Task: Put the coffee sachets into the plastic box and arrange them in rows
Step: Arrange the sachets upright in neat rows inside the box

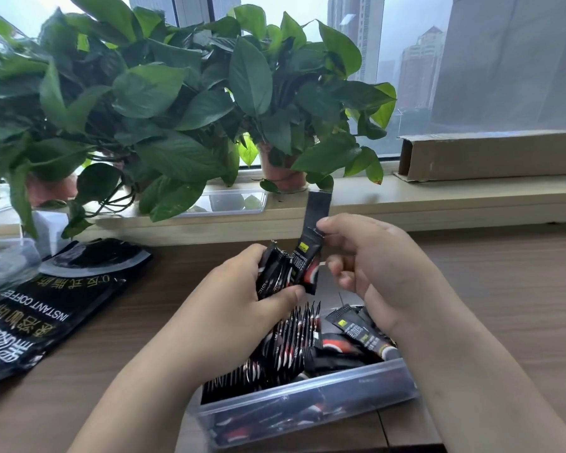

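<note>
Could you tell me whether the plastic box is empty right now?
No, the plastic box holds many coffee sachets, some standing in a row.

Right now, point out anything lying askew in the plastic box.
At the right of the plastic box, a few loose sachets lie flat and slanted, while the row beside them stands on edge, so they break the arrangement.
</note>
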Motion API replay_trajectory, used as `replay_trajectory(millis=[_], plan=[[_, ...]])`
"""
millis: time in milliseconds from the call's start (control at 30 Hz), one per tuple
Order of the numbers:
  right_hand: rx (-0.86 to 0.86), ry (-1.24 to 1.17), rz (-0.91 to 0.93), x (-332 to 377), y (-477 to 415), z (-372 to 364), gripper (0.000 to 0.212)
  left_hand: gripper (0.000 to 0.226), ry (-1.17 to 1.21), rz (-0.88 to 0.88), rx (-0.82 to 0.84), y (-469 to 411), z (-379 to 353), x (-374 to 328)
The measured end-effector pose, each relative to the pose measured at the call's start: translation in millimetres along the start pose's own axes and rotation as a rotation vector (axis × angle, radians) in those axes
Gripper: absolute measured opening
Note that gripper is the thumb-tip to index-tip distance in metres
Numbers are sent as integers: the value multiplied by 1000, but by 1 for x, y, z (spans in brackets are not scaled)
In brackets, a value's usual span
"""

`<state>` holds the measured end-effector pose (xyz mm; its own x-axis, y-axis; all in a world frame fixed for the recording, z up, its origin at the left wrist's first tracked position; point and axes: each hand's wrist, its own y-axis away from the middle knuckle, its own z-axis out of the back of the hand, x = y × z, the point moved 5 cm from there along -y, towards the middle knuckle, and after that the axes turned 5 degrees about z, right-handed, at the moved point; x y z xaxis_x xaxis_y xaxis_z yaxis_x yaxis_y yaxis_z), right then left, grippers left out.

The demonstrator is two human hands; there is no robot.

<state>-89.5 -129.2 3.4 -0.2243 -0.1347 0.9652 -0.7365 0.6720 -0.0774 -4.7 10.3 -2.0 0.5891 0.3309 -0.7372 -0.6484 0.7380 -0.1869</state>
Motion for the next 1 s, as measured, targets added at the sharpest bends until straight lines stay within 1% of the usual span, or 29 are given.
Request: replay_trajectory(millis=[67, 100, 167, 200, 233, 267, 367, 467, 533, 600, 633, 667, 733, 800, 833, 900, 933, 1000], plan=[[-78, -14, 49, 4, -2, 7, 5, 11, 60, 36, 22, 0, 0, 1], [-120, 30, 88, 7, -2, 11, 11, 11, 96, 63, 25, 0, 0, 2], [-169, 238, 185, 13, 0, 17, 20, 11, 156, 110, 16, 0, 2, 4], [-163, 361, 228, 14, 2, 15, 20, 11, 186, 128, 9, 0, 2, 5], [-140, 447, 260, 15, 4, 11, 20, 11, 228, 144, 2, 0, 3, 6], [-106, 480, 279, 13, 6, 6, 19, 11, 286, 160, -8, -1, 3, 7], [57, 422, 265, 2, 10, -11, 15, 12, 401, 169, -33, -2, 4, 7], [179, 356, 269, 0, 12, -19, 13, 15, 501, 178, -36, -1, 3, 7], [264, 393, 321, 3, 13, -21, 14, 18, 572, 202, -52, 0, 4, 8], [372, 475, 415, 6, 16, -23, 15, 19, 644, 223, -79, 0, 7, 10], [429, 515, 451, 7, 19, -23, 22, 20, 681, 233, -83, 0, 8, 10], [487, 559, 475, 8, 20, -23, 36, 21, 721, 242, -72, 1, 9, 9], [567, 705, 521, 8, 22, -21, 76, 25, 815, 262, -25, 2, 7, 6], [599, 865, 534, 5, 22, -21, 120, 28, 881, 294, 41, 4, 4, 4], [616, 877, 510, 3, 21, -22, 135, 30, 890, 309, 81, 5, 2, 3], [649, 824, 456, -1, 22, -27, 147, 34, 889, 324, 167, 6, -2, 3], [659, 792, 428, -3, 23, -28, 149, 37, 893, 325, 206, 6, -4, 2], [668, 711, 370, -4, 24, -28, 145, 40, 921, 327, 254, 7, -6, 2]])
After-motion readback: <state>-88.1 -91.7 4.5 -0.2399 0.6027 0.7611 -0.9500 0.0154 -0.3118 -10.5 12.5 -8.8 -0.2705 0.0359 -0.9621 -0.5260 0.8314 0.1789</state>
